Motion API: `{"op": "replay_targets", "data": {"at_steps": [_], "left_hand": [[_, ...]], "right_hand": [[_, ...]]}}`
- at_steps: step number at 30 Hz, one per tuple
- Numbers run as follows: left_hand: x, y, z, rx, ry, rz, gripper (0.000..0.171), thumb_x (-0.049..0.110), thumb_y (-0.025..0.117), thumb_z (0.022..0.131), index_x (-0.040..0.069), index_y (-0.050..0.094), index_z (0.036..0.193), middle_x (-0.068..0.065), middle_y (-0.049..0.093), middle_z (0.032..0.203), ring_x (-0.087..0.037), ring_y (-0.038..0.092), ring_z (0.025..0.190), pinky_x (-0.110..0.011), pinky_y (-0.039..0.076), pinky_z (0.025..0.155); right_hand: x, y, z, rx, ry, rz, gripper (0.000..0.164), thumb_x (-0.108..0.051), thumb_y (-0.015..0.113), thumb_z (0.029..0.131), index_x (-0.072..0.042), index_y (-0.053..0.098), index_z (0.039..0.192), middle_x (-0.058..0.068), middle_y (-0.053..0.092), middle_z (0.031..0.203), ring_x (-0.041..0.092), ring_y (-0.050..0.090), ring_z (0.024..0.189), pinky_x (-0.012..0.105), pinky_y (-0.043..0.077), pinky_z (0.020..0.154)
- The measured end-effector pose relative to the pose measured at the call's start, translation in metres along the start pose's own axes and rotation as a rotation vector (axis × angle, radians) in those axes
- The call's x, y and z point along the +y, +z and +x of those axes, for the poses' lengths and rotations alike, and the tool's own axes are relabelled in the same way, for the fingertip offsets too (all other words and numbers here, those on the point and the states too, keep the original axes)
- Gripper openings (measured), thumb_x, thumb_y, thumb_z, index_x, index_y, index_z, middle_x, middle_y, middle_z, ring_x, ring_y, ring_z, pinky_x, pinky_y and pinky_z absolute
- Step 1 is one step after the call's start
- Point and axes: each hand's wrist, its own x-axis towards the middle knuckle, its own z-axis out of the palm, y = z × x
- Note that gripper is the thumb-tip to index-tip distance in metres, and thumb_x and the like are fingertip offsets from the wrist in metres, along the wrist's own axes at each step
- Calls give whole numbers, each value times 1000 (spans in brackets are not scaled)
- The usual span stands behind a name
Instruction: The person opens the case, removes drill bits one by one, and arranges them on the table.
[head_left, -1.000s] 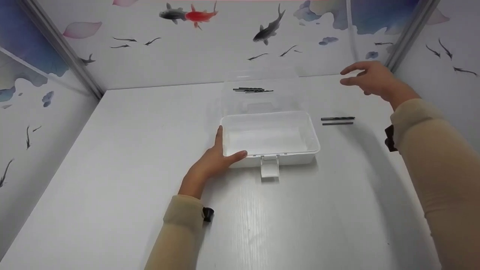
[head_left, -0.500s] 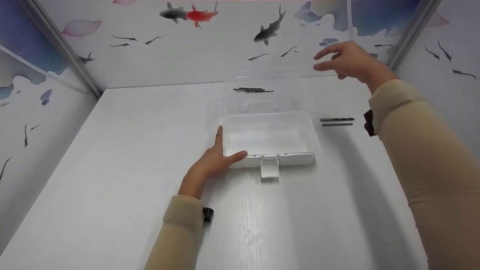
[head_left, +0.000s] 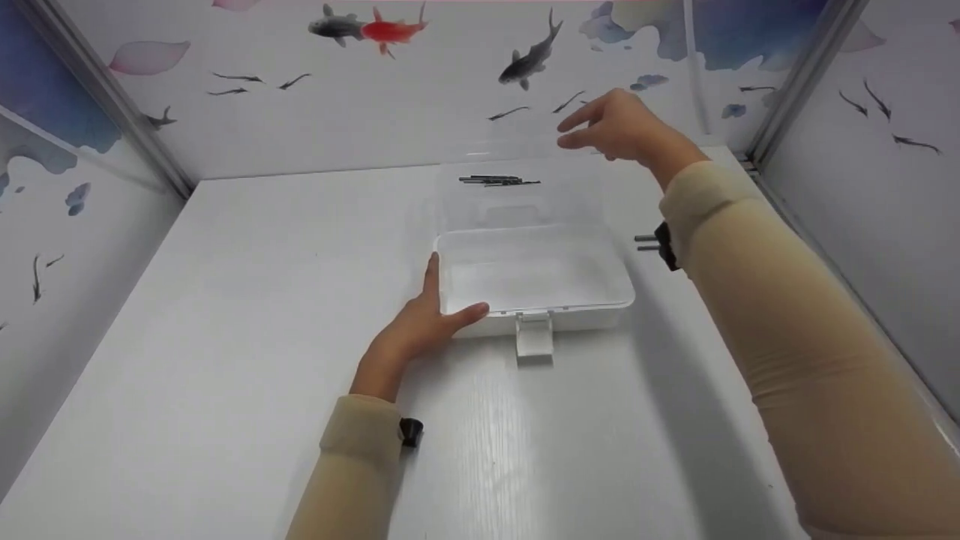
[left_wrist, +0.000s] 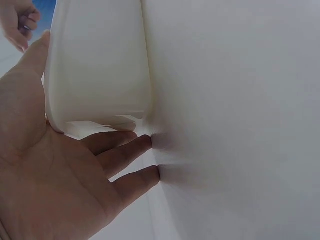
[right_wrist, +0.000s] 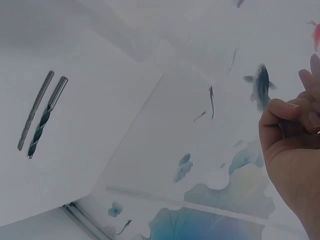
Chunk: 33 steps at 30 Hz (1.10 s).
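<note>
My left hand rests at the near left corner of an open white plastic box, thumb along the front rim and forefinger along the left side. In the left wrist view, other fingers stand near the box wall, tips at the tabletop. My right hand hangs above the back right of the lid, thumb and forefinger apart, with nothing visible between them. Several dark drill bits lie bunched within the outline of the clear lid; whether in or behind it I cannot tell. Two drill bits lie right of the box.
The box's white latch hangs down at its front. Printed panels with fish enclose the white table at the back and sides. My right sleeve covers part of the two bits in the head view.
My right hand has moved leftward from above the table's right side to near the lid, and its sleeve now hides part of the two bits. The left hand stays on the box.
</note>
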Motion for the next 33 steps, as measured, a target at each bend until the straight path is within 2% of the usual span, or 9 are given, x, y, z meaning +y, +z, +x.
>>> {"op": "replay_targets", "data": {"at_steps": [1, 3, 10, 18, 21, 28, 33], "left_hand": [[0, 0, 0, 0, -2, -1, 129, 72, 71, 90, 28, -19, 170, -22, 24, 176, -40, 39, 158, -58, 32, 128], [-1, 0, -1, 0, -3, -2, 129, 72, 72, 90, 28, -19, 170, -23, 25, 175, -40, 40, 157, -58, 33, 128], [-2, -1, -1, 0, -18, 5, 130, 75, 72, 88, 29, -18, 170, -25, 27, 174, -40, 40, 157, -58, 33, 127], [-1, 0, 1, 6, -23, 13, 129, 74, 71, 89, 30, -18, 170, -24, 27, 175, -41, 40, 157, -59, 34, 127], [-1, 1, 1, 9, -29, 7, 127, 71, 72, 90, 30, -18, 170, -22, 27, 175, -40, 40, 157, -59, 35, 126], [0, 2, 0, 5, -25, -5, 126, 70, 72, 90, 30, -17, 171, -23, 28, 174, -40, 40, 157, -60, 35, 126], [-1, 2, 0, 5, -23, -3, 127, 72, 71, 90, 29, -17, 171, -24, 27, 174, -42, 38, 158, -61, 34, 126]], "right_hand": [[-1, 4, 3, -4, 0, 2, 50, -39, 70, 104, -19, 65, 149, 10, 53, 163, 33, 58, 141, 51, 46, 121], [-2, 14, 8, 0, -5, -3, 47, -36, 70, 104, -17, 66, 148, 11, 53, 163, 32, 55, 146, 50, 44, 122], [-4, 45, 24, 15, -15, -55, 41, -29, 68, 106, -19, 68, 145, 12, 62, 147, 27, 55, 129, 46, 50, 110], [-4, 68, 38, 13, -70, -95, 36, -23, 67, 107, -16, 71, 142, 15, 63, 144, 29, 56, 128, 47, 51, 109], [-6, 75, 41, 2, -83, -91, 33, -21, 67, 106, -15, 73, 138, 15, 63, 146, 29, 58, 129, 47, 51, 110], [-15, 85, 48, -21, -44, -129, 24, -20, 67, 106, -18, 80, 126, 7, 65, 147, 26, 58, 133, 46, 50, 110], [-20, 86, 52, -57, -11, -168, 25, -22, 66, 107, -20, 80, 128, 3, 62, 154, 27, 50, 149, 47, 47, 117]]}}
